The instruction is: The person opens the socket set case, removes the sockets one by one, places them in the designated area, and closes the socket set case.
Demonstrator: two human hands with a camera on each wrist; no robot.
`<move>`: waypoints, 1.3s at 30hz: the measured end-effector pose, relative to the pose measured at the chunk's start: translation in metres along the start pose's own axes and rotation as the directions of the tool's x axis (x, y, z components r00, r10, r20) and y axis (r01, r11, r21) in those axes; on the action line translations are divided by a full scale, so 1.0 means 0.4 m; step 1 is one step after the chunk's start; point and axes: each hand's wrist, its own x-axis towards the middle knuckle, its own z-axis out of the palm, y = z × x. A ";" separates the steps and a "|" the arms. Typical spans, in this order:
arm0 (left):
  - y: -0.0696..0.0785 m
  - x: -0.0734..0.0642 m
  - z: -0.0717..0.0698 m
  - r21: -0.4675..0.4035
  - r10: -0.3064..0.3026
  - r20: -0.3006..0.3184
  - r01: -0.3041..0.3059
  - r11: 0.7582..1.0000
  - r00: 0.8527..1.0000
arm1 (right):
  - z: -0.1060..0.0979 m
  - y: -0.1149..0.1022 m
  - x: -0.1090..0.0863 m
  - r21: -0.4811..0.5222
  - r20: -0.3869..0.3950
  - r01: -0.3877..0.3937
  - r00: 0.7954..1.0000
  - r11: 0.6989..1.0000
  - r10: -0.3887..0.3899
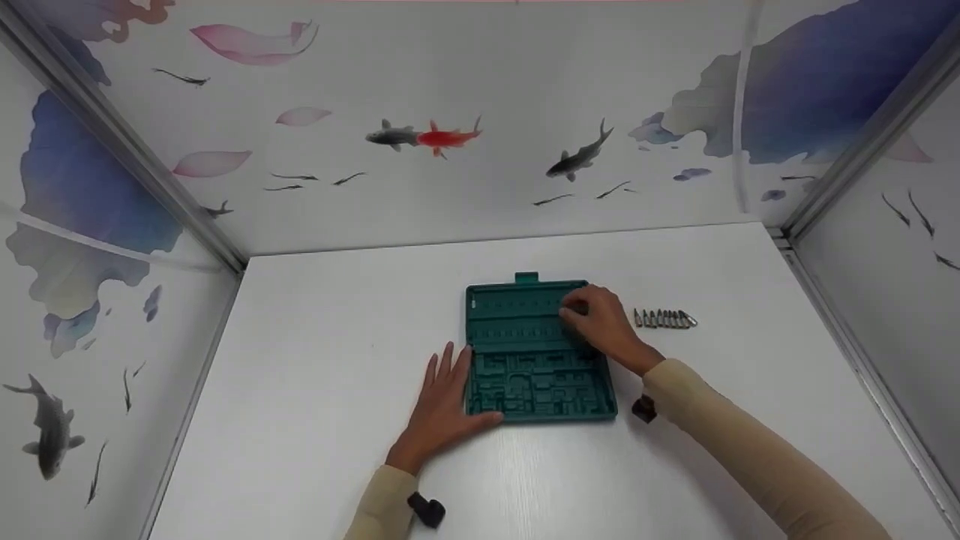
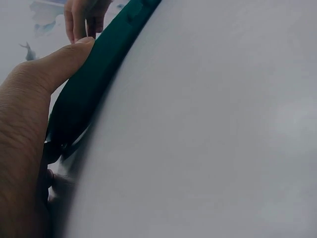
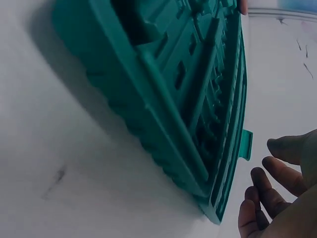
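Observation:
A green plastic tool case [image 1: 517, 346] lies unfolded on the table, its moulded tray half nearer me and its slotted half farther away. One small light-coloured piece [image 1: 473, 304] shows in a slot at the far left. My left hand [image 1: 450, 401] rests against the case's left side with fingers extended, and its thumb [image 2: 74, 54] touches the front edge. Over the far right part of the case is my right hand [image 1: 600, 319]. In the right wrist view its fingers [image 3: 280, 173] are loosely bent, the thumb apart from them, and nothing shows between them.
Right of the case, several small metal screwdriver bits [image 1: 663, 319] lie in a row on the white table [image 1: 315, 375]. A green latch tab [image 1: 527, 277] sticks out from the far edge of the case. Printed panels with fish [image 1: 450, 139] stand around the table.

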 end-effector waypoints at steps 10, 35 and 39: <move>-0.010 -0.010 0.013 0.009 -0.010 -0.005 0.010 1.000 1.000 | 0.097 -0.038 0.074 -0.017 0.077 0.101 0.992 0.995 -0.099; -0.006 0.002 0.001 -0.006 -0.018 0.037 0.019 1.000 0.999 | 0.255 -0.096 0.165 0.052 0.098 0.087 0.991 0.995 -0.092; -0.008 -0.002 0.002 -0.007 -0.025 0.037 0.026 1.000 0.999 | 0.280 -0.107 0.176 0.030 0.079 0.075 0.994 0.997 -0.077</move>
